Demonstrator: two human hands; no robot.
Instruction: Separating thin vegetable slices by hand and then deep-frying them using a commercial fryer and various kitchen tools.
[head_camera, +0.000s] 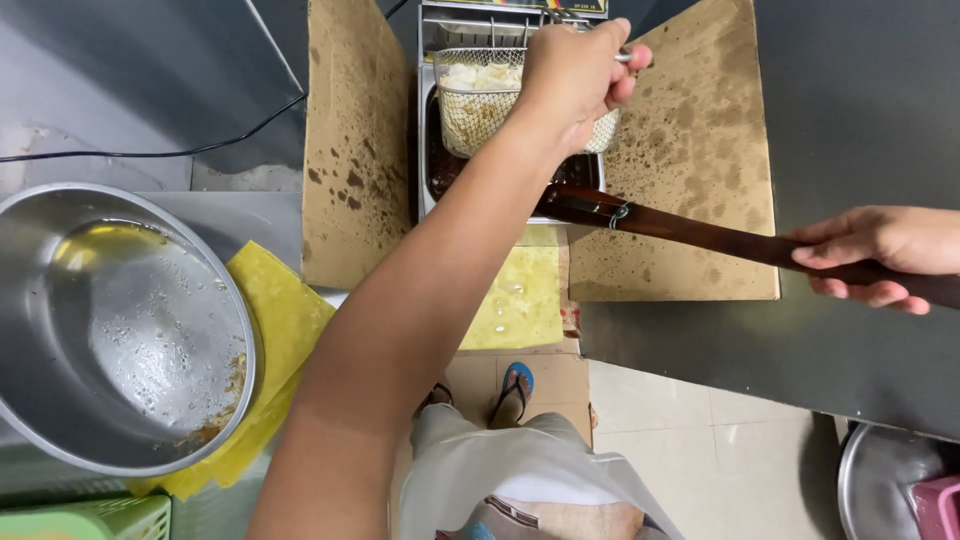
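Left hand (575, 75), top centre of frame: fingers clenched on the handle of the wire fry basket (480, 100), held over the fryer (445, 170). Right hand (880, 258), right edge: grasping a dark wooden handle (700, 235), long axis running left toward the fryer. Oil-spotted cardboard (355, 150) flanks both sides.

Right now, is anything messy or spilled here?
Yes. The cardboard sheets around the fryer are speckled with dark oil splatter, and drops sit on the yellow cloth. The left hand lifts the basket.
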